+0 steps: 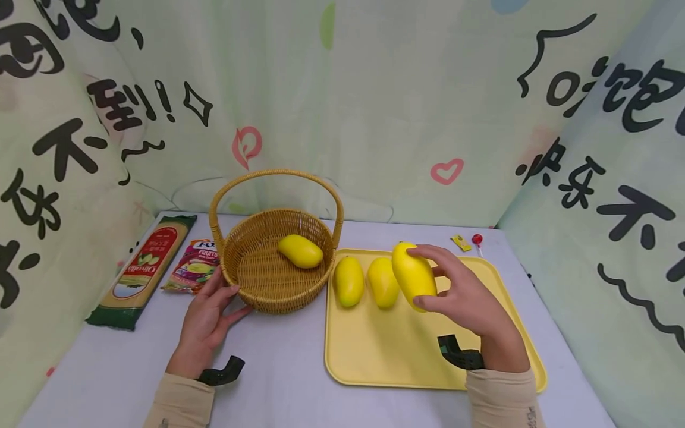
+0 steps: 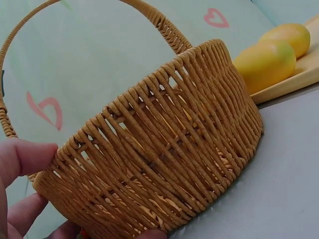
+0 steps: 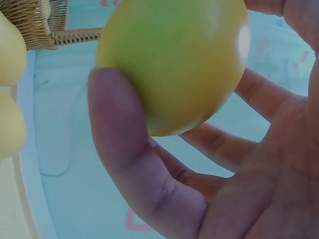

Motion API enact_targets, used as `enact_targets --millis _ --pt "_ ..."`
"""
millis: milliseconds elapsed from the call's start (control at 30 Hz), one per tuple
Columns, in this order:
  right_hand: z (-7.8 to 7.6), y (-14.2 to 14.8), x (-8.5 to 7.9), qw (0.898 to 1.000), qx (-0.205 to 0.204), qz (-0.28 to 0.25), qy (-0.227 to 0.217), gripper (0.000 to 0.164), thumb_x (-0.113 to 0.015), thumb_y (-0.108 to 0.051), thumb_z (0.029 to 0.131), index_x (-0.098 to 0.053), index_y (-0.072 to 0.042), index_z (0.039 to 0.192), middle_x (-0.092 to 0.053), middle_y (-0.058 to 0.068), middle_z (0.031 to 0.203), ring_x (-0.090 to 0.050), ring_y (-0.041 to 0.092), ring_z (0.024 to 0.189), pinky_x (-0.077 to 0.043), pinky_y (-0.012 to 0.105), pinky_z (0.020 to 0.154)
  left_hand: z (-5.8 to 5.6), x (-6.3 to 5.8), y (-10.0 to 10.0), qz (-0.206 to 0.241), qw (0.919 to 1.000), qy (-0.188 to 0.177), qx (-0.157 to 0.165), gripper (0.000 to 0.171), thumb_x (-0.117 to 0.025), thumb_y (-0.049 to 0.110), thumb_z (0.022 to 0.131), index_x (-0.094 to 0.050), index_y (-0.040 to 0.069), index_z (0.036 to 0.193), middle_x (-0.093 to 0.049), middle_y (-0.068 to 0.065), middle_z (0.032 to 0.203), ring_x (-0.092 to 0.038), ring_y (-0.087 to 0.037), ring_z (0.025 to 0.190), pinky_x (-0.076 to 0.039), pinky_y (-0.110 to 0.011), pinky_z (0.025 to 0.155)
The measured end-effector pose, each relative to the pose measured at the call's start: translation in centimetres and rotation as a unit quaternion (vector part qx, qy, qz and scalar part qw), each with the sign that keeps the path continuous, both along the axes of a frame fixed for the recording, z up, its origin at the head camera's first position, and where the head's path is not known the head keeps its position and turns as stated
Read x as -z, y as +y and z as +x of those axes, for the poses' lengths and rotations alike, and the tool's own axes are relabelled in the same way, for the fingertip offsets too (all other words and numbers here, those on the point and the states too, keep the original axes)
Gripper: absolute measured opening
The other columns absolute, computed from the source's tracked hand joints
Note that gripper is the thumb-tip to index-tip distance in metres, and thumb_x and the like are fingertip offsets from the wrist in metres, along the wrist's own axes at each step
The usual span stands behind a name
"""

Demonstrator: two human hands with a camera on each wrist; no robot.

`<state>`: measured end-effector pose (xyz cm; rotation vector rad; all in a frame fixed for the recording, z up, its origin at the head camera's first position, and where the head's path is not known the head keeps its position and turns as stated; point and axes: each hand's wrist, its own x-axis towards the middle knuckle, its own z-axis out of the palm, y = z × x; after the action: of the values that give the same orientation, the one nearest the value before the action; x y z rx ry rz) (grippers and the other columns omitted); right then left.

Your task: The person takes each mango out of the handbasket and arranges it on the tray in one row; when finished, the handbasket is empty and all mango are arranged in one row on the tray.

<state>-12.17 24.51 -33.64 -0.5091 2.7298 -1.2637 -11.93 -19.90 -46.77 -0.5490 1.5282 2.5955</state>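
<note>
Head view has the right hand (image 1: 468,294) right of centre, its grip clamped on a yellow mango (image 1: 411,274), thumb on one side and fingers on the other, held up over the yellow tray (image 1: 385,359). Two more mangoes (image 1: 349,282) sit on that tray, just left of it. Left hand (image 1: 206,318), lower left, has its fingers apart and touching the side of the wicker basket (image 1: 283,304) near the middle of the frame. One mango's lying in there, btw. Further left on the worktop (image 1: 283,374): a purple bag (image 1: 194,266) and a long green-ended packet (image 1: 144,270).
</note>
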Motion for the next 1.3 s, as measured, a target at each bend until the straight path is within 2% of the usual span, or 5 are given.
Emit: enact_targets --millis 267,633,867,1000,1300 --pt "1.0 1.3 0.0 1.0 0.009 -0.014 0.006 0.071 -0.081 -0.013 0.088 -0.053 -0.026 0.152 -0.044 0.007 0.163 -0.053 0.042 0.121 -0.063 0.032 0.079 0.1 0.1 0.0 -0.002 1.0 0.004 0.0 0.068 -0.053 0.011 0.111 -0.032 0.051 0.162 -0.023 0.017 0.176 -0.034 -0.02 0.159 -0.043 -0.066 0.116" --pt "2.2 2.6 -1.0 0.999 0.016 -0.02 0.028 0.072 -0.08 -0.007 0.089 -0.051 -0.023 0.153 -0.044 0.007 0.161 -0.053 0.037 0.116 -0.063 0.029 0.077 0.2 0.1 0.2 -0.005 1.0 0.008 0.001 0.068 -0.053 0.011 0.111 -0.033 0.052 0.161 -0.023 0.017 0.176 -0.034 -0.02 0.16 -0.042 -0.066 0.116" --pt "1.7 3.0 -0.7 0.999 0.022 -0.023 0.023 0.072 -0.079 -0.007 0.09 -0.051 -0.023 0.154 -0.043 0.007 0.163 -0.054 0.038 0.116 -0.063 0.029 0.077 0.2 0.3 0.1 -0.041 0.9991 0.005 0.0 0.068 -0.055 0.016 0.111 -0.029 0.05 0.163 -0.021 0.016 0.177 -0.034 -0.023 0.159 -0.047 -0.062 0.112" --pt "1.1 2.7 -0.3 0.999 0.021 -0.019 0.021 0.071 -0.079 -0.008 0.089 -0.052 -0.021 0.153 -0.043 0.01 0.164 -0.055 0.042 0.119 -0.063 0.029 0.077 0.3 0.3 0.1 -0.043 0.9991 0.004 -0.002 0.066 -0.055 0.018 0.111 -0.03 0.051 0.162 -0.023 0.016 0.176 -0.035 -0.021 0.159 -0.048 -0.06 0.111" --pt "-0.4 1.8 1.6 0.995 0.037 0.034 0.083 0.068 -0.081 -0.006 0.087 -0.056 -0.013 0.15 -0.041 0.019 0.164 -0.057 0.044 0.129 -0.062 0.026 0.077 0.1 0.4 0.2 -0.032 0.9994 0.013 -0.001 0.068 -0.053 0.015 0.111 -0.027 0.049 0.164 -0.021 0.017 0.176 -0.033 -0.021 0.159 -0.047 -0.062 0.112"
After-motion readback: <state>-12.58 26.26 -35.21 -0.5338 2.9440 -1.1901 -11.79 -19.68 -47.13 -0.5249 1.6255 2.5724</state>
